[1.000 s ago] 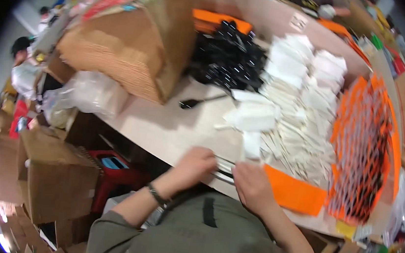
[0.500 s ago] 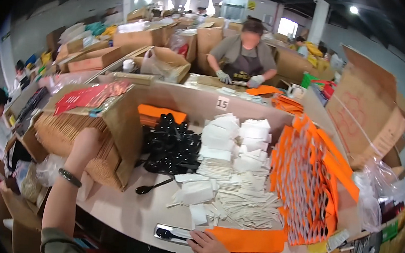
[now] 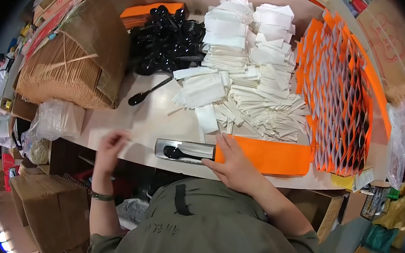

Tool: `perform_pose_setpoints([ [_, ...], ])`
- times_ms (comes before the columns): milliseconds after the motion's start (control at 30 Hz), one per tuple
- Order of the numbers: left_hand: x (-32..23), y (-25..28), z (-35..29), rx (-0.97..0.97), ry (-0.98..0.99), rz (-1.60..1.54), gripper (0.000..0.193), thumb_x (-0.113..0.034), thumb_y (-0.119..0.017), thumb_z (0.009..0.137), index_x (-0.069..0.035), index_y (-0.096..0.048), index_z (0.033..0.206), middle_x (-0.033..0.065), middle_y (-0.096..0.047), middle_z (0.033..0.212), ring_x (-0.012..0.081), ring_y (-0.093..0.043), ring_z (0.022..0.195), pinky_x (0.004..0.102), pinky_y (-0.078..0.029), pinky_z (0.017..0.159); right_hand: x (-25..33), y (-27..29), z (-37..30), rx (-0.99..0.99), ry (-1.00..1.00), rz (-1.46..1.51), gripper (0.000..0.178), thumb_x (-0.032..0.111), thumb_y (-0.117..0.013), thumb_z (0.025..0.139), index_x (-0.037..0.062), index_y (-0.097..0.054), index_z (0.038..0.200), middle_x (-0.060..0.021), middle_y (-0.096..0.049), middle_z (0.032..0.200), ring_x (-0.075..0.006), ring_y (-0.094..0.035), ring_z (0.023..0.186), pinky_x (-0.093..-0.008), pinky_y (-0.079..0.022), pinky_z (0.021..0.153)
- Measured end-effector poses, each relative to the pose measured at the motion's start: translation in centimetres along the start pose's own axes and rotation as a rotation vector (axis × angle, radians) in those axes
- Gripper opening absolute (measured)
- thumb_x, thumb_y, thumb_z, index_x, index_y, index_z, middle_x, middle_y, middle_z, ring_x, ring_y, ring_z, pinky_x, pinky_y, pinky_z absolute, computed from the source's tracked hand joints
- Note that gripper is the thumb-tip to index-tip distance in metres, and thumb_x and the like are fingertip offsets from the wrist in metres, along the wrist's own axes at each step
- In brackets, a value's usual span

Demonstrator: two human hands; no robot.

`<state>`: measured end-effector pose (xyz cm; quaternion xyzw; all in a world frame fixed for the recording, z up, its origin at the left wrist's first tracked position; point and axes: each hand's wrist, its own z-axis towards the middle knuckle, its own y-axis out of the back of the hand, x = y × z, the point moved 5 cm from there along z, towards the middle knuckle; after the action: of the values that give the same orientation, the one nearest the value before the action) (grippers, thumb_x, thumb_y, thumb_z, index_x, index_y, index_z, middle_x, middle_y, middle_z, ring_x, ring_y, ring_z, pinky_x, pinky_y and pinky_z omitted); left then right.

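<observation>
At the table's front edge lies an orange sleeve [image 3: 273, 156] with a silver open end. Inside that end, a black plastic spoon [image 3: 175, 153] shows its bowl to the left. My right hand [image 3: 237, 167] rests flat across the sleeve where orange meets silver, thumb apart, fingers stretched out. My left hand [image 3: 113, 147], smeared by motion, is over the table edge left of the sleeve; I cannot tell whether it holds anything. Beyond it stands a cardboard box [image 3: 105, 37] packed with thin tan sticks [image 3: 64, 75]. One loose black spoon [image 3: 148, 92] lies between box and sleeve.
Black plastic cutlery [image 3: 164, 41] is heaped at the back beside stacks of white paper packets [image 3: 227, 35]. Several upright orange sleeves [image 3: 336, 96] fill the right side. A plastic bag [image 3: 53, 118] hangs by the left edge, with a carton [image 3: 51, 204] below.
My left hand has come away from the box of sticks, back toward me. The view has tilted down. My right hand stays on the sleeve.
</observation>
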<state>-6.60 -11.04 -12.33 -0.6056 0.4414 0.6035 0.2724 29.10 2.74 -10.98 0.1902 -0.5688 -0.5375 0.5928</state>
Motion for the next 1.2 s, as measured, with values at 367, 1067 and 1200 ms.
perform_pose_setpoints([
  [367,-3.4,-15.7,-1.3,0.253,-0.134,0.48,0.023,-0.013,-0.077,0.085,0.002,-0.065,0.097,0.011,-0.068,0.088,0.0191,-0.068,0.081,0.0297,-0.055,0.073,1.8,-0.9,1.1,0.023,0.017,0.096,0.04,0.02,-0.077,0.079,0.0061,-0.064,0.114,-0.0291,-0.049,0.136,-0.0455,-0.05,0.124,-0.0496,-0.044,0.104],
  [1067,-13.7,-14.5,0.3,-0.025,-0.793,0.834,0.04,-0.005,-0.077,0.062,-0.009,-0.058,0.097,0.0079,-0.058,0.076,0.0282,-0.061,0.068,0.0368,-0.049,0.06,2.5,18.5,6.6,-0.132,-0.302,0.072,0.01,0.016,-0.068,0.081,0.0074,-0.066,0.085,-0.012,-0.06,0.086,-0.0252,-0.062,0.08,-0.0391,-0.05,0.063],
  [1200,-8.9,-15.4,1.2,0.331,-0.106,0.509,0.036,-0.017,-0.08,0.074,-0.002,-0.058,0.098,0.0052,-0.061,0.077,0.0167,-0.058,0.068,0.0288,-0.048,0.064,-4.6,32.5,1.5,-0.335,-0.235,-0.592,0.016,0.008,-0.073,0.077,0.0029,-0.074,0.092,-0.0135,-0.063,0.114,-0.0285,-0.058,0.112,-0.0416,-0.048,0.094],
])
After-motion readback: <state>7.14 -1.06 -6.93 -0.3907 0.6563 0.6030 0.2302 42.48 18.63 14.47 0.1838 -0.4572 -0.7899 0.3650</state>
